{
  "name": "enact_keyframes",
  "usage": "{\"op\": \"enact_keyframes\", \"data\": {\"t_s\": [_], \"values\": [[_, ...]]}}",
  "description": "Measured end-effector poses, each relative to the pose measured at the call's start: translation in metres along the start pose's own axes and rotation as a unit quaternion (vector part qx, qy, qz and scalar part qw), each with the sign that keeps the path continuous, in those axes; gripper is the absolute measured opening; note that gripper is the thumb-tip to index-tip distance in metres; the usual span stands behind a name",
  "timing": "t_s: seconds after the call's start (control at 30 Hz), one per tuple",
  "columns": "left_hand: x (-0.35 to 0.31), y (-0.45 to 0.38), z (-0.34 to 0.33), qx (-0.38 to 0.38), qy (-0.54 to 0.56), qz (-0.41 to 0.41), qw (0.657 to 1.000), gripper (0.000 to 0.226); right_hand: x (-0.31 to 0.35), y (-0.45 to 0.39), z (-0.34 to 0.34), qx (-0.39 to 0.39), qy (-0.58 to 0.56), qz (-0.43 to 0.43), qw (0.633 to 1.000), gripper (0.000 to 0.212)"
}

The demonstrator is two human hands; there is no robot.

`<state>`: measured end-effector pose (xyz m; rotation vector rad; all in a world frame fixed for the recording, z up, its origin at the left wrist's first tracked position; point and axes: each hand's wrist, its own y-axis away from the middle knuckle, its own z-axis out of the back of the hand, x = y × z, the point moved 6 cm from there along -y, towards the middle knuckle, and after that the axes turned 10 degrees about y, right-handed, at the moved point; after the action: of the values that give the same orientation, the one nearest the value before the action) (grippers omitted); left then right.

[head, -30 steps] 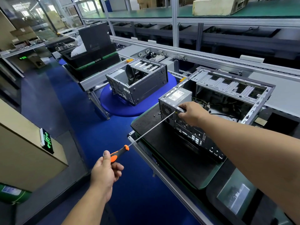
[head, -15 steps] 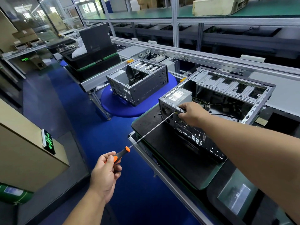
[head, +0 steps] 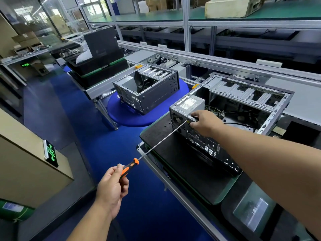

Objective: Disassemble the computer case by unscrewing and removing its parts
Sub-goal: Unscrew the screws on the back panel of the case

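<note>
While the open computer case [head: 243, 108] lies on its side on the black mat [head: 182, 153] at the right of the scene, the work centres on its near-left corner, where the power supply [head: 188, 105] sits. A long screwdriver [head: 156, 145] runs from the near left up to the case's rear panel, its tip meeting the metal just below the power supply. The left hand [head: 112, 186] grips the orange-and-black handle, fingers curled round it. The right hand [head: 205, 122] rests at the tip, fingers curled there; whether they pinch the shaft or a screw I cannot tell. Judging by this, a power supply screw is being undone. Next the tip must stay seated while the handle turns. A second, emptier case [head: 147, 91] stands farther left on a blue round pad [head: 121, 115].
</note>
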<state>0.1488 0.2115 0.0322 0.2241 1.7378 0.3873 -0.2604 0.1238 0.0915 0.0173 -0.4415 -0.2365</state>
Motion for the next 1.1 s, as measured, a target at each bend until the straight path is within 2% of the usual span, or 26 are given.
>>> {"op": "enact_keyframes", "data": {"t_s": [0.07, 0.13, 0.17, 0.23, 0.27, 0.33, 0.37, 0.43, 0.5, 0.67, 0.83, 0.97, 1.1], "values": [[0.000, -0.001, 0.000, 0.001, 0.004, 0.002, 1.000, 0.035, 0.007, 0.015, 0.013, -0.105, 0.013, 0.016, 0.994, 0.047], [0.000, -0.002, 0.000, 0.004, 0.009, -0.001, 1.000, 0.034, 0.019, 0.046, 0.019, -0.230, -0.055, 0.059, 0.970, 0.032], [0.000, -0.003, 0.000, 0.004, 0.010, -0.002, 1.000, 0.034, 0.022, 0.061, 0.010, -0.250, -0.113, 0.059, 0.960, 0.022], [0.001, -0.004, 0.001, 0.004, 0.012, 0.000, 1.000, 0.033, 0.022, 0.079, -0.024, -0.200, -0.287, -0.034, 0.936, 0.008], [0.001, -0.005, 0.002, 0.006, 0.012, 0.001, 1.000, 0.033, 0.021, 0.081, -0.045, -0.143, -0.407, -0.125, 0.894, 0.004], [0.001, -0.006, 0.002, 0.009, 0.015, 0.002, 1.000, 0.032, 0.025, 0.077, -0.079, -0.013, -0.599, -0.293, 0.745, 0.007], [0.000, -0.006, 0.002, 0.009, 0.016, 0.001, 1.000, 0.030, 0.030, 0.071, -0.084, 0.025, -0.649, -0.327, 0.687, 0.009], [-0.001, -0.007, 0.002, 0.007, 0.017, -0.004, 1.000, 0.029, 0.038, 0.052, -0.079, 0.046, -0.698, -0.327, 0.635, 0.014], [-0.002, -0.008, 0.001, 0.003, 0.013, -0.006, 1.000, 0.030, 0.047, 0.037, -0.072, 0.060, -0.724, -0.309, 0.614, 0.020], [-0.002, -0.006, 0.000, -0.012, 0.009, -0.003, 1.000, 0.031, 0.062, 0.024, -0.063, 0.088, -0.742, -0.315, 0.586, 0.029], [-0.008, -0.002, -0.003, -0.026, -0.006, -0.010, 1.000, 0.031, 0.064, 0.023, -0.066, 0.075, -0.764, -0.342, 0.541, 0.021], [-0.011, 0.002, -0.004, -0.024, -0.008, -0.012, 1.000, 0.033, 0.070, 0.021, -0.071, 0.063, -0.792, -0.357, 0.492, 0.015], [-0.009, 0.006, 0.005, -0.026, 0.013, 0.004, 1.000, 0.031, 0.071, 0.020, -0.076, 0.035, -0.794, -0.348, 0.497, 0.014]]}}
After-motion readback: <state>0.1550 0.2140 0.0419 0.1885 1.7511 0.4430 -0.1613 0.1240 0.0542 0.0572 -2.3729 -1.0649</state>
